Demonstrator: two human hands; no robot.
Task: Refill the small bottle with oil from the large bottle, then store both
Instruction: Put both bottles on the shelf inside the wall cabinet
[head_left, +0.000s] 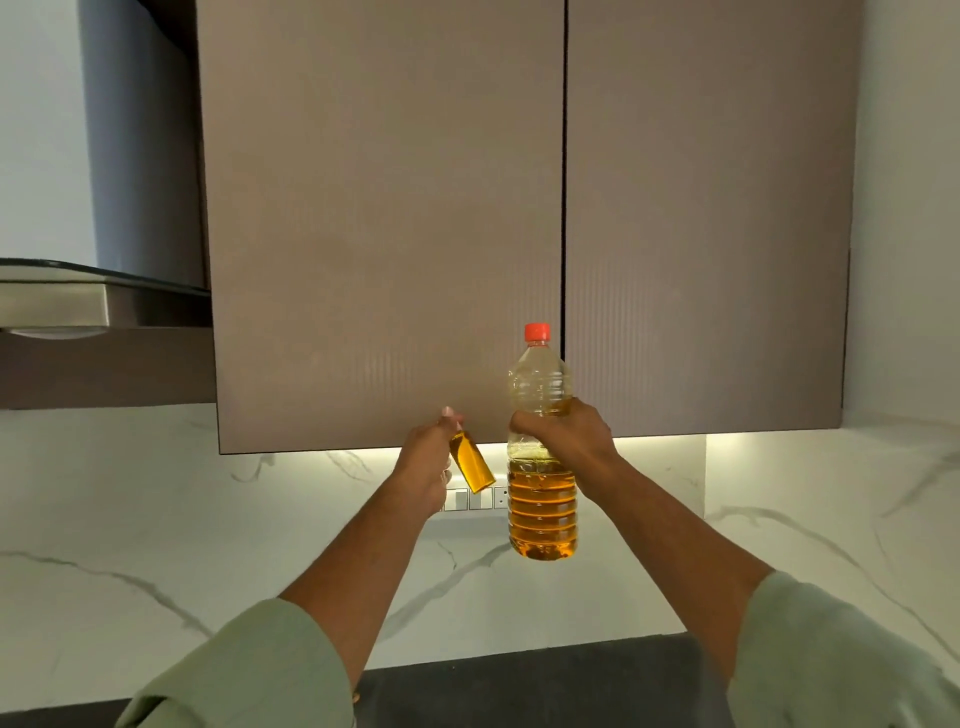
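My right hand (563, 434) grips the large clear bottle (542, 499) around its middle and holds it upright in the air. Its red cap is on and amber oil fills roughly its lower half. My left hand (428, 457) holds the small bottle (471, 462), full of amber oil and tilted with its base down to the right. The fingertips of that hand reach the bottom edge of the left cabinet door (384, 234). Both hands are raised just below the closed wall cabinet.
The wall cabinet has two closed brown doors, the right door (711, 218) beside the left one. A range hood (78, 301) projects at the left. White marble backsplash (156, 519) with a switch panel (475, 499) lies behind the hands. A dark countertop (519, 691) runs along the bottom.
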